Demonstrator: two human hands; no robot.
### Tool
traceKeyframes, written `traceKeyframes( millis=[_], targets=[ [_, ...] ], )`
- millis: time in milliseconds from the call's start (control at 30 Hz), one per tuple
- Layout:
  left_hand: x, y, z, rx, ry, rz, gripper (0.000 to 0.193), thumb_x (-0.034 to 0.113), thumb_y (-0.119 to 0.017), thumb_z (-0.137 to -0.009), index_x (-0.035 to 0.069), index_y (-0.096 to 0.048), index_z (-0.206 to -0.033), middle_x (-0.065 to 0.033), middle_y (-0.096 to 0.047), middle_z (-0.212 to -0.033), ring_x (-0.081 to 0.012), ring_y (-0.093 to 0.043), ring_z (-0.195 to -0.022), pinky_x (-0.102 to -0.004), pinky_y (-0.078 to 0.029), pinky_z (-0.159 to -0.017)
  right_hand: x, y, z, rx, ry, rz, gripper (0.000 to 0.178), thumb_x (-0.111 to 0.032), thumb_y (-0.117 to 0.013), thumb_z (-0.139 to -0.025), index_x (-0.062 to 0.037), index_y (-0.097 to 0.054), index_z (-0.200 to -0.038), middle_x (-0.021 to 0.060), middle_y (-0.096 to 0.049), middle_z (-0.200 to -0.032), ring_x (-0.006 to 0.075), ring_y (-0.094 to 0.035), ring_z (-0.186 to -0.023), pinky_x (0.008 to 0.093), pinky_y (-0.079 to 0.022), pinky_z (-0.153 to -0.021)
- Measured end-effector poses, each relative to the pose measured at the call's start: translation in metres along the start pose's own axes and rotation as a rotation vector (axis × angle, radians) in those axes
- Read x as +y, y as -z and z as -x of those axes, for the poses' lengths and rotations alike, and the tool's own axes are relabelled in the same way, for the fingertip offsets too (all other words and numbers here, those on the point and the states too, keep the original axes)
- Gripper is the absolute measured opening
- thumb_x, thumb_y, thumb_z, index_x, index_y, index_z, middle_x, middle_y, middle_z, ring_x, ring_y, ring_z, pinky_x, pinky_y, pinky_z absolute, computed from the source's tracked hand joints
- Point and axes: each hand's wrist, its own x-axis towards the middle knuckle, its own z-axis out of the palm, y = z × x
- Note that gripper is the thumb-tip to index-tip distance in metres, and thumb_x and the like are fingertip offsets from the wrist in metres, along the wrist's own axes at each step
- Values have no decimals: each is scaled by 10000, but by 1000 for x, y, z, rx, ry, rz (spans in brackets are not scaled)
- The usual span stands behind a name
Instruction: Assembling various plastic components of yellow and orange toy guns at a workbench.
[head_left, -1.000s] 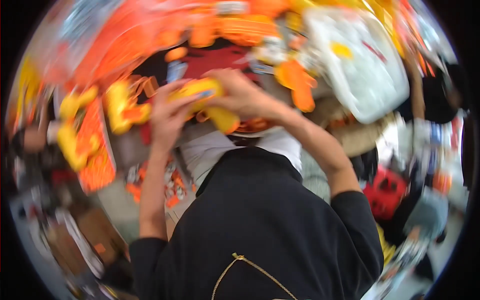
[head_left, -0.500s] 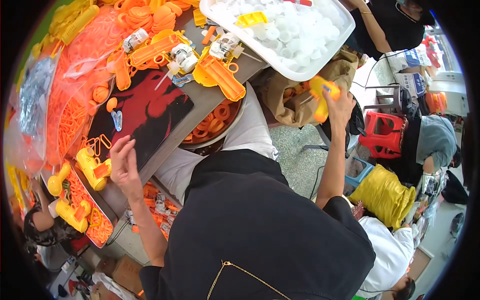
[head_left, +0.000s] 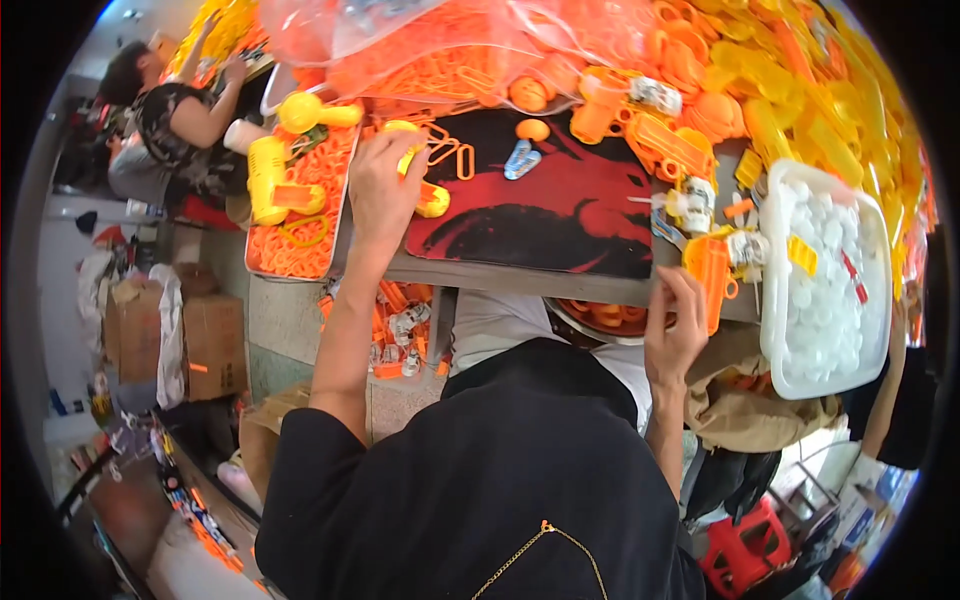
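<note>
My left hand (head_left: 385, 185) is closed over a yellow toy gun (head_left: 432, 200) with an orange part, at the left end of the dark red-and-black mat (head_left: 600, 215). The hand hides most of that toy. My right hand (head_left: 678, 325) is at the table's front edge, fingers loosely bent and apart, with nothing seen in it. Just beside it lies an orange toy gun half-shell (head_left: 708, 275) with a white mechanism (head_left: 746, 249); whether the fingers touch the shell I cannot tell. An orange ball-shaped part (head_left: 532, 130) and a blue-white piece (head_left: 521, 160) rest on the mat.
On the left, yellow toys (head_left: 268, 180) lie on a tray of orange loops (head_left: 290, 250). A white tub (head_left: 775, 340) of translucent caps stands on the right, above a brown bag (head_left: 725, 405). Orange and yellow parts pile along the back. A co-worker (head_left: 185, 125) sits far left.
My view has swung left. The yellow toy in my right hand is gone from it, and that hand is back by the table edge. My left hand has closed on a yellow toy gun.
</note>
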Motion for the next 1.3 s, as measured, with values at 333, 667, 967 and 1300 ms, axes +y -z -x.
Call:
traceKeyframes(
  millis=[333,667,967,1300],
  targets=[
    [-52,-30,19,-342,404,-98,770,507,-615,-945,-5,-361,-1461,-343,-516,-1291,-500,-550,-1166,-519,-466,-977,8,-34,-12,-237,115,-13,191,92,-634,-863,7,-672,-1030,154,-665,-1005,310,-656,-897,363,-525,-790],
    [-60,-27,27,-253,315,-200,650,399,-620,-969,24,-419,-1460,-295,-520,-1333,-470,-502,-1223,-495,-423,-1025,20,12,22,302,7,475,458,-24,-716,-851,-30,-565,-1283,217,-447,-1388,376,-463,-1255,430,-405,-1031],
    [124,-60,24,-497,291,1009,312,161,-666,-964,22,-642,-1242,-117,-701,-1123,-137,-676,-893,-282,-552,-752,45,23,27,267,-157,341,553,-19,-695,-883,5,-505,-1401,202,-409,-1461,365,-439,-1343,414,-398,-1092],
    [191,-82,64,-678,449,1369,354,233,-489,-1068,-42,-629,-1242,-82,-689,-1121,-104,-604,-1044,-253,-476,-933,17,-5,78,16,196,242,622,-14,-751,-796,37,-535,-1376,240,-435,-1389,404,-511,-1164,456,-445,-962]
  ],
)
